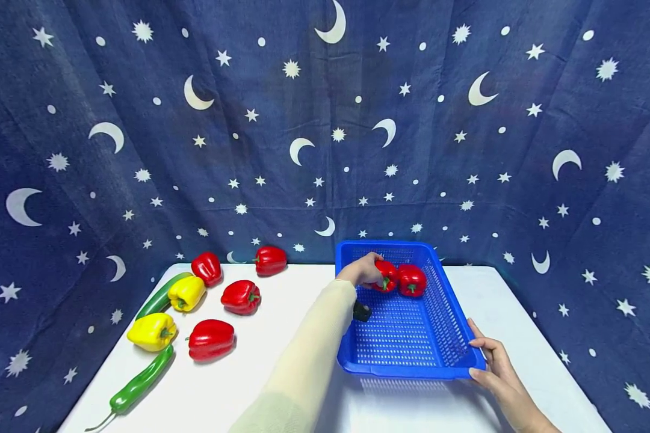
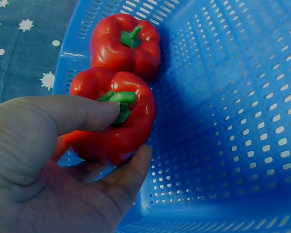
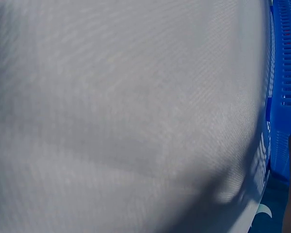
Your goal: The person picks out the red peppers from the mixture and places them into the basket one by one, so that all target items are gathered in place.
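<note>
Head view: a red bell pepper (image 1: 389,273) is pinched by the left hand (image 1: 365,270) inside a blue plastic basket (image 1: 395,372), near its far end. In the left wrist view, the thumb is laid against the green stem, and the other fingers are curled around the underside of the body. Whether the basket floor is touched by this pepper cannot be told. A second red bell pepper (image 1: 413,280) is located just beside it, on the side away from the left hand. The near right corner of the basket is gripped by the right hand (image 1: 499,368), well apart from both peppers. On the white table (image 1: 281,294), left of the basket, four red bell peppers (image 1: 211,340), two yellow bell peppers (image 1: 153,332) and a long green pepper (image 1: 143,381) are placed.
</note>
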`<state>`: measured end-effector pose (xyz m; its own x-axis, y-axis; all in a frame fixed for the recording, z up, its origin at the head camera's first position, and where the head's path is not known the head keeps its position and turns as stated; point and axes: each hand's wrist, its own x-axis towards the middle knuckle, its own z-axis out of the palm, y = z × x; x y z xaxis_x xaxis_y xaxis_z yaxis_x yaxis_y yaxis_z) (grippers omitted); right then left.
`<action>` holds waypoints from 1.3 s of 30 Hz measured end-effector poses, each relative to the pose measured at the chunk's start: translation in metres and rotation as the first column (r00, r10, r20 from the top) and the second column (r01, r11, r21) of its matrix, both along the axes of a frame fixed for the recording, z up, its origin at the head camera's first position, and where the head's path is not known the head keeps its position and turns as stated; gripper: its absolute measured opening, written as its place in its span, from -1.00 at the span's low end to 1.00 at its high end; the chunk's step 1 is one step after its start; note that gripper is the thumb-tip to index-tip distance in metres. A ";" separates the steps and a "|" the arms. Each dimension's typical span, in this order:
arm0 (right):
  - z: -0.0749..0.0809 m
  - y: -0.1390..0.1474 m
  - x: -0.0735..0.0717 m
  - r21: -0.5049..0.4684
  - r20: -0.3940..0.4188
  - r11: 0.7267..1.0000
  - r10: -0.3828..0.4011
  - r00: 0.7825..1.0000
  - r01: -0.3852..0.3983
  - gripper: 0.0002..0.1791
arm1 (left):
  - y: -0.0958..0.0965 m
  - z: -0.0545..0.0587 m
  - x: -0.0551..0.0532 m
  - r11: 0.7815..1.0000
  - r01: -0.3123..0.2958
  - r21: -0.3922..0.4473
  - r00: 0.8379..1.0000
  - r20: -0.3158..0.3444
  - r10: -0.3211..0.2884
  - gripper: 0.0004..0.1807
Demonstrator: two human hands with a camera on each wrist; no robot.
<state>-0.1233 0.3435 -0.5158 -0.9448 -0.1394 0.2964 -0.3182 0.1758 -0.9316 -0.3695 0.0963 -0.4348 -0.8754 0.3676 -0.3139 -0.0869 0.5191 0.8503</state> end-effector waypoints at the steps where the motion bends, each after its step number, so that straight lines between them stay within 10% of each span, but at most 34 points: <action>1: 0.000 0.000 0.000 0.005 0.006 1.000 -0.006 1.000 0.006 -0.55 | 0.000 -0.001 0.000 1.000 -0.003 0.005 1.000 0.002 0.003 -0.24; 24: -0.002 -0.002 0.001 -0.042 -0.019 0.999 0.017 1.000 -0.018 -0.55 | 0.003 -0.025 -0.009 1.000 -0.010 0.007 1.000 -0.009 0.010 -0.18; 39: 0.000 0.000 0.001 0.031 0.087 0.999 -0.034 0.996 0.031 -0.57 | 0.001 -0.017 -0.005 0.990 0.012 -0.143 0.995 -0.098 -0.026 -0.13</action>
<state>-0.1218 0.3433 -0.5154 -0.9712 -0.1159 0.2082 -0.2290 0.2122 -0.9500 -0.3742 0.0974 -0.4517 -0.8982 0.3422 -0.2760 0.0049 0.6356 0.7720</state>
